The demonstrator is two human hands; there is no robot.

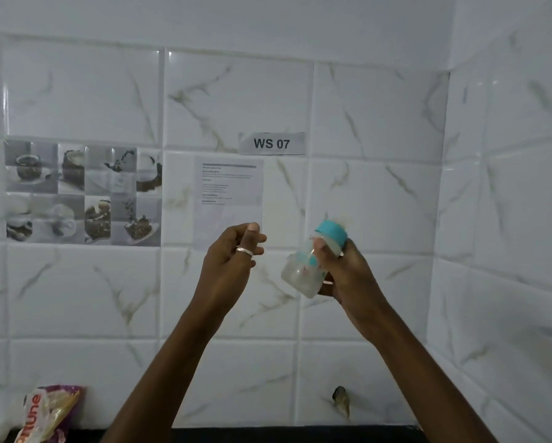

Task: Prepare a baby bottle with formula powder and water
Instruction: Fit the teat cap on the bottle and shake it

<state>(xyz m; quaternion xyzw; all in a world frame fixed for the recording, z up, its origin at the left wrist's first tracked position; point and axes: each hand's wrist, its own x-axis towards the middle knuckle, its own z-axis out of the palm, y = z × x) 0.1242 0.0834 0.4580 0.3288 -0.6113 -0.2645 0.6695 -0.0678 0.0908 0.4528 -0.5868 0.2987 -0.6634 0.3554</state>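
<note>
The baby bottle (pixel 301 274), clear, teal-collared, milky inside and blurred, tilts in mid-air before the tiled wall (pixel 380 187); the right hand (pixel 345 276) wraps its grip round it; the left hand (pixel 229 257) is loosely curled, its grip empty.

Clear baby bottle (pixel 300 278) with teal collar (pixel 332 233) screwed on, cloudy white liquid inside, motion-blurred, tilted with top up-right, gripped mid-air round its middle by right hand (pixel 345 276).
</note>
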